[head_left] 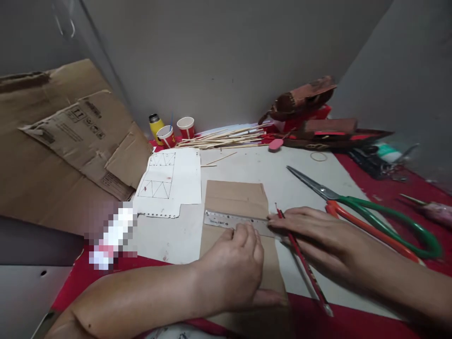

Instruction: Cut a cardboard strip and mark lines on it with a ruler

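Lower centre, our left hand [235, 266] rests bunched fingers, thumb apart, on the ruler [218, 219]; our right hand [319, 238] clasps a pencil [308, 267]. Uneven pressure could skew the ruler.

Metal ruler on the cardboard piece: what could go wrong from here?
The metal ruler might slip across the cardboard piece if the left hand eases off. The red pencil, tucked in the right hand, could leave a stray mark. The scissors, close beside the right forearm, might get bumped.
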Demonstrator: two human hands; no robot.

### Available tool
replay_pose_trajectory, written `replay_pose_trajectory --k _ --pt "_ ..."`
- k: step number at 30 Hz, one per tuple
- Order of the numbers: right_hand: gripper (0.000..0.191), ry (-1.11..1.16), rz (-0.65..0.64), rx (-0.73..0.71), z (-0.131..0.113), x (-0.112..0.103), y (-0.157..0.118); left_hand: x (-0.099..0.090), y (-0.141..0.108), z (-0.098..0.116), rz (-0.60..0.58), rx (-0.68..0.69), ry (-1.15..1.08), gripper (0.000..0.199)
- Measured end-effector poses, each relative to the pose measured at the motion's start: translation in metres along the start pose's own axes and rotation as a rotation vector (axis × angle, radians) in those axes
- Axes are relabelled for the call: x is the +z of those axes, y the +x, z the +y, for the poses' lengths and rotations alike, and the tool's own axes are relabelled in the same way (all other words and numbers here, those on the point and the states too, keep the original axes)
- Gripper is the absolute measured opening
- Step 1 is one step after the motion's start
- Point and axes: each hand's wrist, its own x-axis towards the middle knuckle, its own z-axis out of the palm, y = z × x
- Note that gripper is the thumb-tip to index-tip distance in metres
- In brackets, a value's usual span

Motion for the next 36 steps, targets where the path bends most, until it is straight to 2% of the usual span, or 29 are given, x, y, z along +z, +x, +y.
replay_pose_trajectory --k 2,4,5,7,10,14,17,21,23,30,36 --pt "0.032 0.079 0.096 0.07 -0.004 -0.006 0.005 0.001 0.0 -0.002 0.005 -0.012 -0.011 0.094" --pt "0.022 0.167 0.238 0.235 -0.016 -0.014 0.014 0.002 0.001 -0.003 0.009 -0.017 -0.032 0.092" --pt "0.021 0.203 0.278 0.351 -0.022 -0.016 0.021 0.002 0.001 -0.003 0.008 -0.017 -0.046 0.09" --pt "0.027 0.346 0.317 0.471 -0.032 -0.017 0.037 0.003 0.003 -0.005 0.005 -0.017 -0.075 0.088" --pt "0.035 0.612 0.348 0.575 -0.032 -0.004 0.057 0.004 0.005 -0.006 0.015 -0.013 -0.099 0.086" --pt "0.035 0.835 0.373 0.64 -0.021 0.025 0.061 0.004 0.006 -0.006 0.012 -0.01 -0.143 0.083" --pt "0.028 0.772 0.303 0.641 -0.016 0.036 0.055 0.002 0.007 -0.007 -0.028 -0.003 -0.193 0.084" --pt "0.019 0.576 0.272 0.565 -0.015 0.034 0.052 0.001 0.008 -0.009 -0.063 0.005 -0.219 0.085" --pt "0.019 0.563 0.279 0.559 -0.013 0.032 0.053 0.001 0.008 -0.01 -0.065 0.009 -0.219 0.083" --pt "0.019 0.568 0.249 0.516 -0.01 0.032 0.053 0.004 0.006 -0.012 -0.019 0.04 -0.229 0.082" --pt "0.018 0.471 0.181 0.522 -0.01 0.03 0.053 0.003 0.008 -0.013 0.029 0.053 -0.169 0.083"
